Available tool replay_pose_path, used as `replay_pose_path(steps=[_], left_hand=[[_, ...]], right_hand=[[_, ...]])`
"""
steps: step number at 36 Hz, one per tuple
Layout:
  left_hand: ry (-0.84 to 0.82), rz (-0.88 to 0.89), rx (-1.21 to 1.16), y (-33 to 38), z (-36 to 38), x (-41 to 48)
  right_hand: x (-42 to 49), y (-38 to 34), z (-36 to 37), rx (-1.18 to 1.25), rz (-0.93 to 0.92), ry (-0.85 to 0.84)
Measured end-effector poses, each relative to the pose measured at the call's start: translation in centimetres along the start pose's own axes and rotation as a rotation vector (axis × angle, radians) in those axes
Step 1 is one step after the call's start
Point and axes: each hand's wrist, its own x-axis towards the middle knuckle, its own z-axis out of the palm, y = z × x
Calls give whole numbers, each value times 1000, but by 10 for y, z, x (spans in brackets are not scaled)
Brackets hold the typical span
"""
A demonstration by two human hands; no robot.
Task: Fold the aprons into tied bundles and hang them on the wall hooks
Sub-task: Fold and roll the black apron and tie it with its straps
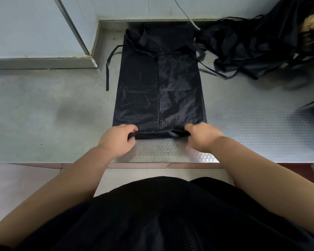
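A dark navy apron point(159, 84) lies flat on the steel counter point(43, 115), folded lengthwise into a long rectangle that runs away from me. Its near edge is turned into a narrow roll point(152, 135). My left hand point(117, 139) grips the left end of that roll, fingers curled over it. At the right end, my right hand point(203, 137) grips the roll the same way. One tie strap point(108, 69) trails off the apron's left side and another tie strap point(212, 70) off its right side.
A heap of more dark aprons point(257, 46) with loose straps lies at the back right of the counter. A grey cable point(186, 15) comes down the back wall. A wall corner with a raised ledge point(43, 63) stands at the back left. Counter edge runs just below my hands.
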Motion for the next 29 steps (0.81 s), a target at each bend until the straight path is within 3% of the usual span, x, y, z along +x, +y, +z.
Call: replay_pose_path(steps=[8, 13, 23, 29], left_hand=[[-155, -139, -329, -20, -18, 7], [-31, -275, -548, -26, -20, 16], [137, -451, -421, -32, -4, 33], [91, -408, -209, -28, -4, 38]], right_hand=[[13, 16, -13, 215, -48, -66], [26, 24, -21, 243, -16, -51], [42, 39, -19, 445, 294, 50], [46, 29, -12, 450, 443, 90]])
